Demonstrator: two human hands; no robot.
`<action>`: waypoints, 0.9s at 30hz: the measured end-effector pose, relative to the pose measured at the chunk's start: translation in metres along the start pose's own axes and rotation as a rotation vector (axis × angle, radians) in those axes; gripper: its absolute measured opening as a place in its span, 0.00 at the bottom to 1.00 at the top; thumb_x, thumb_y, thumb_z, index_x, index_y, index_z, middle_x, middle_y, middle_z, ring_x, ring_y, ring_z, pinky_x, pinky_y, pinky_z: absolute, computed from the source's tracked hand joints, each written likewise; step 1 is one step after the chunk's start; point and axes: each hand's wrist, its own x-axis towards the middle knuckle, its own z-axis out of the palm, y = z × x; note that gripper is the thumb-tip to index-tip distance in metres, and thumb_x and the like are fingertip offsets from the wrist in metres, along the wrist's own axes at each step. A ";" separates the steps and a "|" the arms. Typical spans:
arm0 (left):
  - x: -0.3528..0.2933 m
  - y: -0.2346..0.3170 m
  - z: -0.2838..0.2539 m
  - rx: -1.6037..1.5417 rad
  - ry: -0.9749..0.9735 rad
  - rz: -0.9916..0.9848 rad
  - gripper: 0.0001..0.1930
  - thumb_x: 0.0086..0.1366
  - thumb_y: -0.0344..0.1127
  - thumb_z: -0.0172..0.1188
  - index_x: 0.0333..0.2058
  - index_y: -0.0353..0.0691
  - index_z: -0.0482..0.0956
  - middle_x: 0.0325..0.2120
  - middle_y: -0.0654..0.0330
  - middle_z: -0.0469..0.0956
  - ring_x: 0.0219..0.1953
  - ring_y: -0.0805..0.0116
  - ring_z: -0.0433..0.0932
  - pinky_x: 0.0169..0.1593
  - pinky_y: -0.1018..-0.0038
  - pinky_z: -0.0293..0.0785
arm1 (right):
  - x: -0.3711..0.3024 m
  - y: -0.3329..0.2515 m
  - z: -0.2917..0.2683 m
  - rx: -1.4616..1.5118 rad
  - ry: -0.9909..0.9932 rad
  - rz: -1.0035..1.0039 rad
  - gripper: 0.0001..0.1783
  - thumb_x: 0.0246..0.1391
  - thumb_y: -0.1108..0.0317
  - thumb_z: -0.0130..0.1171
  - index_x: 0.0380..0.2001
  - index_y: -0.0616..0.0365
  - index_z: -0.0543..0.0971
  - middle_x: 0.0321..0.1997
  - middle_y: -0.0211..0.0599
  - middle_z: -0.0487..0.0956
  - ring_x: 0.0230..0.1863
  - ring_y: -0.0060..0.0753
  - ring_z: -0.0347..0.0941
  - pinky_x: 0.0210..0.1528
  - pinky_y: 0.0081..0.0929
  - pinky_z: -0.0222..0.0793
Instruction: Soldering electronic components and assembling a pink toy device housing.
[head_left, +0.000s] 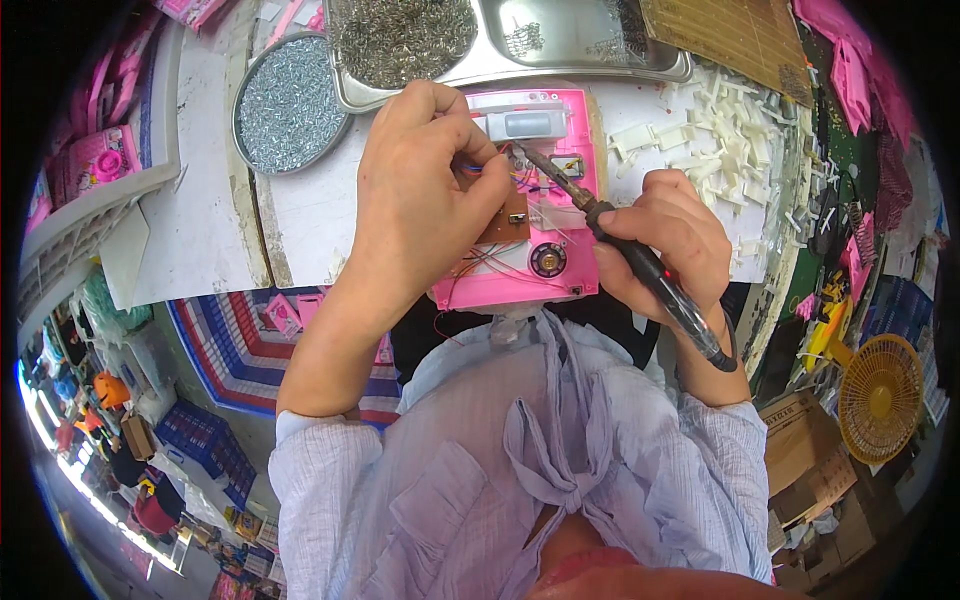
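Observation:
A pink plastic toy housing (480, 288) lies open-side up on the table in front of me, its insides showing. My right hand (672, 240) grips a soldering iron (655, 275) by its black handle. The iron's metal tip points up and left, at the parts just below a white plastic box (525, 124) in the housing. Beside that tip my left hand (420, 200) is closed in a pinch on thin coloured wires (468, 169), partly hidden by the fingers. Lower in the housing sit a brown circuit board (512, 228) and a round speaker (548, 260).
Behind the housing stands a metal tray (480, 75) of small springs. A round dish (290, 105) of small screws is at its left. White plastic parts (730, 125) lie heaped at the right, near a cardboard piece (735, 40). A yellow fan (880, 400) stands far right.

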 end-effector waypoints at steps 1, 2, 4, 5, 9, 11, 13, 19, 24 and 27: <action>0.000 0.000 0.000 -0.004 0.001 0.002 0.05 0.54 0.24 0.68 0.25 0.32 0.80 0.35 0.60 0.74 0.32 0.71 0.74 0.33 0.76 0.70 | 0.000 0.001 0.001 0.002 0.020 -0.017 0.21 0.38 0.78 0.76 0.39 0.61 0.82 0.19 0.31 0.74 0.18 0.33 0.67 0.28 0.30 0.63; 0.000 0.000 0.000 -0.007 0.001 0.005 0.05 0.54 0.25 0.68 0.25 0.32 0.80 0.35 0.60 0.74 0.32 0.71 0.74 0.33 0.76 0.71 | 0.001 0.001 -0.001 0.008 0.011 -0.014 0.21 0.38 0.78 0.76 0.40 0.61 0.82 0.19 0.30 0.74 0.18 0.33 0.67 0.28 0.30 0.63; 0.000 0.000 -0.001 -0.003 -0.002 -0.005 0.05 0.54 0.25 0.68 0.26 0.32 0.80 0.35 0.60 0.74 0.32 0.71 0.74 0.33 0.76 0.71 | 0.002 0.000 -0.004 0.025 -0.009 -0.010 0.21 0.38 0.78 0.76 0.40 0.61 0.82 0.19 0.30 0.74 0.18 0.33 0.67 0.28 0.30 0.63; 0.000 0.000 -0.001 0.000 -0.004 -0.010 0.05 0.54 0.25 0.68 0.26 0.32 0.80 0.35 0.60 0.74 0.32 0.71 0.74 0.34 0.76 0.71 | 0.002 0.000 -0.005 0.026 -0.004 -0.010 0.21 0.38 0.78 0.76 0.40 0.61 0.82 0.19 0.30 0.74 0.18 0.32 0.67 0.28 0.30 0.63; 0.000 0.001 -0.001 0.012 -0.011 -0.018 0.05 0.54 0.25 0.68 0.25 0.32 0.80 0.35 0.60 0.74 0.32 0.71 0.75 0.34 0.76 0.71 | 0.000 0.000 -0.005 0.029 0.010 -0.012 0.22 0.38 0.78 0.76 0.40 0.61 0.82 0.19 0.30 0.74 0.18 0.32 0.66 0.28 0.30 0.63; 0.001 0.001 -0.002 0.022 -0.018 -0.023 0.05 0.54 0.25 0.69 0.25 0.32 0.81 0.35 0.61 0.74 0.32 0.71 0.75 0.33 0.76 0.71 | 0.001 0.000 -0.005 0.033 0.015 -0.014 0.22 0.38 0.79 0.76 0.40 0.61 0.82 0.19 0.30 0.74 0.18 0.32 0.66 0.29 0.30 0.63; 0.000 0.001 -0.001 0.017 -0.010 -0.019 0.05 0.54 0.25 0.69 0.25 0.32 0.81 0.35 0.61 0.75 0.32 0.71 0.74 0.33 0.76 0.71 | 0.002 -0.001 -0.004 0.038 0.020 -0.013 0.21 0.38 0.79 0.75 0.40 0.61 0.82 0.19 0.30 0.74 0.18 0.32 0.66 0.29 0.30 0.63; 0.001 0.002 -0.002 0.011 -0.023 -0.033 0.05 0.54 0.26 0.69 0.26 0.33 0.81 0.35 0.61 0.75 0.32 0.72 0.74 0.33 0.76 0.70 | -0.001 -0.001 -0.008 0.035 0.016 -0.005 0.21 0.38 0.78 0.75 0.40 0.61 0.82 0.20 0.30 0.74 0.19 0.33 0.66 0.29 0.29 0.63; -0.001 -0.001 -0.001 0.000 0.015 0.011 0.05 0.54 0.26 0.70 0.26 0.33 0.82 0.34 0.61 0.75 0.32 0.71 0.74 0.34 0.76 0.71 | -0.001 -0.001 -0.012 0.029 -0.006 0.002 0.21 0.37 0.79 0.75 0.40 0.61 0.82 0.20 0.31 0.74 0.19 0.33 0.66 0.28 0.30 0.62; -0.002 0.000 0.000 -0.026 0.031 -0.010 0.05 0.55 0.25 0.70 0.27 0.33 0.82 0.35 0.61 0.76 0.34 0.70 0.75 0.35 0.76 0.71 | -0.001 -0.001 -0.012 0.020 -0.005 0.008 0.21 0.36 0.79 0.75 0.39 0.61 0.82 0.20 0.31 0.74 0.19 0.33 0.67 0.29 0.30 0.63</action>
